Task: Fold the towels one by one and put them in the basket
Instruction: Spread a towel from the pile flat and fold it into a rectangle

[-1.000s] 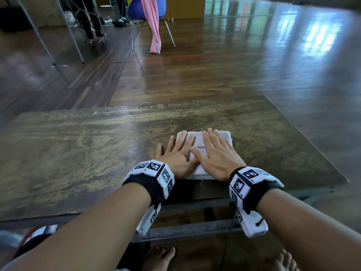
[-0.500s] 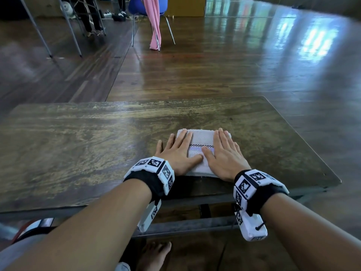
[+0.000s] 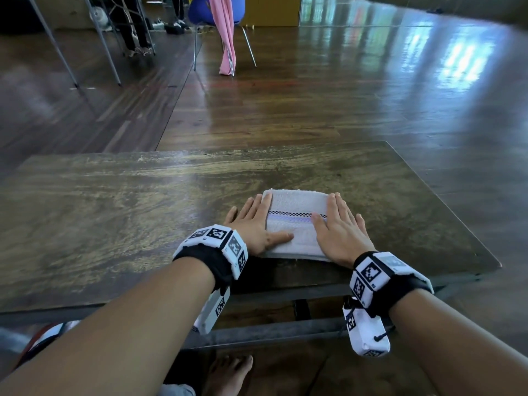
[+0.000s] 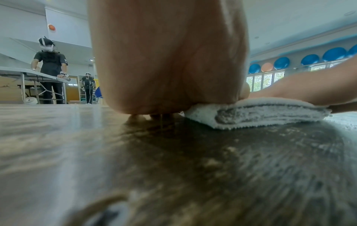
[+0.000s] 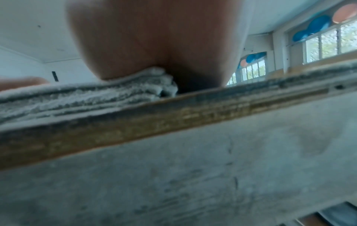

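Folded white towel (image 3: 295, 224) lies flat on the wooden worktop (image 3: 120, 212), at its near edge, right of centre. Left hand (image 3: 253, 227) flat on the towel's left side, fingers straight, thumb pressing the towel's near part. Right hand (image 3: 338, 228) flat on the towel's right side, fingers straight, palm down. Neither hand grips anything. Dark checked stripe crosses the towel between the hands. Wrist views show stacked folded layers under both palms. Beyond the worktop's far edge, a blue chair (image 3: 211, 12) with pink cloth (image 3: 225, 35) stands on the floor.
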